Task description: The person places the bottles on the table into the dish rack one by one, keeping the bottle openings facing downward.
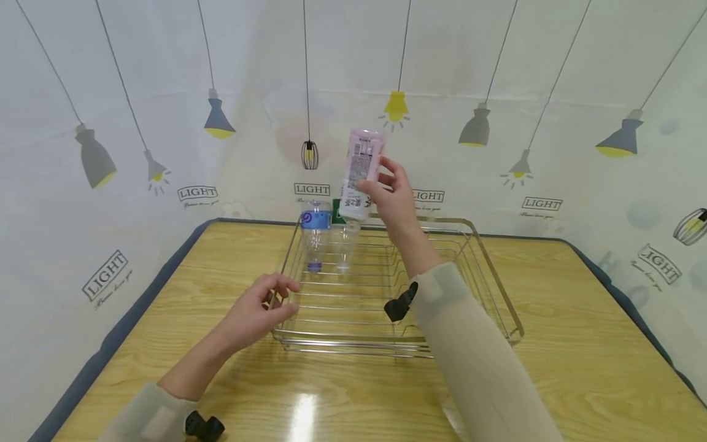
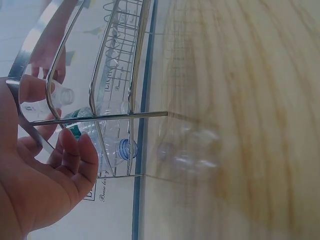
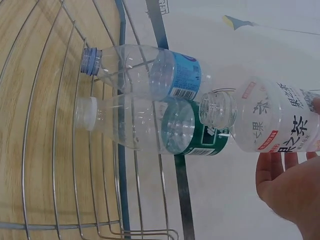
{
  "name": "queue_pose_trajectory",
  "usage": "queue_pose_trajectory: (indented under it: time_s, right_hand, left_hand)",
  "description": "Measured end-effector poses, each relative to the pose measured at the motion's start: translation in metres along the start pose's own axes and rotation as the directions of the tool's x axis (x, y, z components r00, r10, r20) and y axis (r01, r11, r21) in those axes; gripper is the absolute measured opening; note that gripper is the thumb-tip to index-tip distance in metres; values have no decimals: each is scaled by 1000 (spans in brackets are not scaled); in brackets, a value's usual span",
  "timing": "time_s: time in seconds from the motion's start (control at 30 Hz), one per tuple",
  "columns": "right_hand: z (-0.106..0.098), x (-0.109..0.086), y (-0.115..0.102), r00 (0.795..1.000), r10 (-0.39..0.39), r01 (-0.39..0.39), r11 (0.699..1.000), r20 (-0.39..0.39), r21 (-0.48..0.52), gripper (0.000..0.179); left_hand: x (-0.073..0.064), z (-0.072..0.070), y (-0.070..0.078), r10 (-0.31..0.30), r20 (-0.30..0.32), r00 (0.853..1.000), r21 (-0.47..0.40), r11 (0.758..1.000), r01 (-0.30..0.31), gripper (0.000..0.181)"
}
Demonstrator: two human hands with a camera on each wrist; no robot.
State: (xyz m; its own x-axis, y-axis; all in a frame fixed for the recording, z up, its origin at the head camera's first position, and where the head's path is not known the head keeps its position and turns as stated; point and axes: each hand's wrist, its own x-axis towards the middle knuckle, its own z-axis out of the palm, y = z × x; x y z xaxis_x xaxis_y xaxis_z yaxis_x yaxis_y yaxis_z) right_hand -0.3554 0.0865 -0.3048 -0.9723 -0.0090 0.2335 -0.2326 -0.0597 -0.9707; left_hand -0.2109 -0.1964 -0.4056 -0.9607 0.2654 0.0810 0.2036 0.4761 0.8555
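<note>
A plastic bottle (image 1: 360,175) with a pink and white label is held mouth-down above the wire rack (image 1: 397,339) by my right hand (image 1: 394,196). Its uncapped neck shows in the right wrist view, close to the bases of two clear bottles. One is a blue-labelled bottle (image 3: 186,75) with a purple-blue cap, the other a green-labelled bottle (image 3: 197,127) with a white cap. Both stand upside down at the rack's back left. My left hand (image 1: 259,310) has its fingers curled loosely round the rack's left rim.
The rack stands on a wood-grain table (image 1: 182,294) with a dark blue edge (image 1: 149,285). Behind it hangs a pale backdrop (image 1: 265,92) printed with lamps. Bare tabletop lies on both sides and in front of the rack. Wire dividers (image 1: 403,276) run along the rack's right part.
</note>
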Motion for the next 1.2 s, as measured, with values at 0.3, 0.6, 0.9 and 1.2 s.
queue_pose_trajectory:
  time_s: [0.3, 0.6, 0.9, 1.2]
  right_hand:
    - [-9, 2, 12, 999, 42, -42, 999, -11, -12, 70]
    - [-19, 8, 20, 995, 91, -94, 992, -43, -81, 73]
    - [-34, 10, 26, 979, 199, -203, 968, -37, -146, 73]
    - [-41, 6, 34, 963, 269, -262, 937, -1, -229, 75]
  left_hand:
    - [1, 0, 3, -5, -9, 1000, 23, 1000, 5, 35]
    - [-1, -2, 8, -2, -21, 1000, 12, 1000, 2, 35]
    - [-1, -1, 4, -9, -18, 1000, 21, 1000, 9, 30]
    - [-1, 1, 1, -11, -12, 1000, 20, 1000, 11, 30]
